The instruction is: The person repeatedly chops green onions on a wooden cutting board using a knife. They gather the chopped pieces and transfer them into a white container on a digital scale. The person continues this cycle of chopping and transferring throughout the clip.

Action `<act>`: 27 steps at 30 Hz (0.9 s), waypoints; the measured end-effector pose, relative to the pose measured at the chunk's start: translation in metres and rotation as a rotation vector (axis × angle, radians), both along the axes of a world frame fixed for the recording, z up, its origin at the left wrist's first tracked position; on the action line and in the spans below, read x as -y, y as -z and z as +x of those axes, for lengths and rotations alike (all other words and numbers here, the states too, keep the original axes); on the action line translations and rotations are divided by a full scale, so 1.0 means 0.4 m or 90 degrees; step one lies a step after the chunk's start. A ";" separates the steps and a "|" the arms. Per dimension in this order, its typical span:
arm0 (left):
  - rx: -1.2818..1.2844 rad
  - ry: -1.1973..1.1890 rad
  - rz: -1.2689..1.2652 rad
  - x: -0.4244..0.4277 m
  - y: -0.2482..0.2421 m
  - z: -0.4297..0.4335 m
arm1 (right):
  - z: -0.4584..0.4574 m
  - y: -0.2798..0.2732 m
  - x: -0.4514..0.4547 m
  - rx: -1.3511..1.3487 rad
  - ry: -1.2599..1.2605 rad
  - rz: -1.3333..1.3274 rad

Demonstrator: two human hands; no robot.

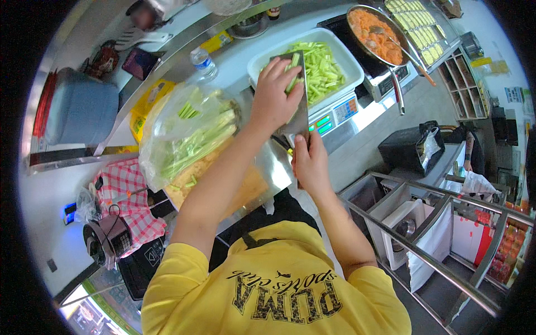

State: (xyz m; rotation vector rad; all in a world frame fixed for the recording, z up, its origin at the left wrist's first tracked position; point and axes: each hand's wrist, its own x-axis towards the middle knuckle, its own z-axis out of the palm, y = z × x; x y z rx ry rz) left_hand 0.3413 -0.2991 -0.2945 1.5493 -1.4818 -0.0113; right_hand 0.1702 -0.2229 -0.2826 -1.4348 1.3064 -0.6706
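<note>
My right hand (pixel 312 165) grips the handle of a cleaver, its broad blade (pixel 299 119) reaching over a white plastic tub (pixel 355 79). Several cut celery pieces (pixel 295 62) lie on the blade, and my left hand (pixel 277 92) holds them against it, fingers spread. Cut celery sticks (pixel 322 67) fill much of the tub, which stands on a digital scale (pixel 345 109) with lit displays. Below my left forearm is a wooden cutting board (pixel 247 188) with a few green scraps. Long celery stalks (pixel 201 144) rest on it, partly inside a clear plastic bag (pixel 157 146).
A frying pan (pixel 355 21) of orange food with a spoon sits on an induction cooker (pixel 383 86); its handle juts toward the counter edge. A water bottle (pixel 204 63) stands behind the bag. At right are a metal rack (pixel 439 247) and a person's arm (pixel 469 146).
</note>
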 end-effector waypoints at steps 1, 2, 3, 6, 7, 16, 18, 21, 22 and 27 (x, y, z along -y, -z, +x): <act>-0.028 0.014 -0.025 0.055 0.002 0.001 | 0.006 -0.005 0.055 -0.022 -0.005 -0.052; -0.071 0.011 -0.044 0.096 0.008 0.001 | 0.010 -0.014 0.097 -0.044 -0.010 -0.103; -0.110 0.007 -0.039 0.122 0.020 0.000 | 0.011 -0.026 0.129 -0.072 -0.002 -0.142; -0.193 0.004 0.022 0.160 0.056 0.009 | -0.003 -0.065 0.199 -0.158 0.018 -0.185; -0.163 0.006 0.049 0.155 0.065 0.015 | -0.009 -0.073 0.214 -0.153 0.027 -0.222; -0.216 -0.010 0.102 -0.302 0.092 -0.020 | -0.203 0.017 0.074 0.012 0.065 -0.104; -0.199 -0.109 0.125 -0.518 0.147 -0.024 | -0.229 0.090 -0.032 0.115 -0.011 -0.082; -0.169 -0.363 0.177 -0.803 0.260 0.038 | -0.257 0.222 -0.202 0.012 -0.065 0.144; -0.170 -0.425 0.222 -0.885 0.297 0.090 | -0.257 0.273 -0.257 0.008 -0.097 0.171; -0.081 -0.556 0.295 -1.082 0.429 0.290 | -0.238 0.472 -0.444 -0.108 -0.229 0.110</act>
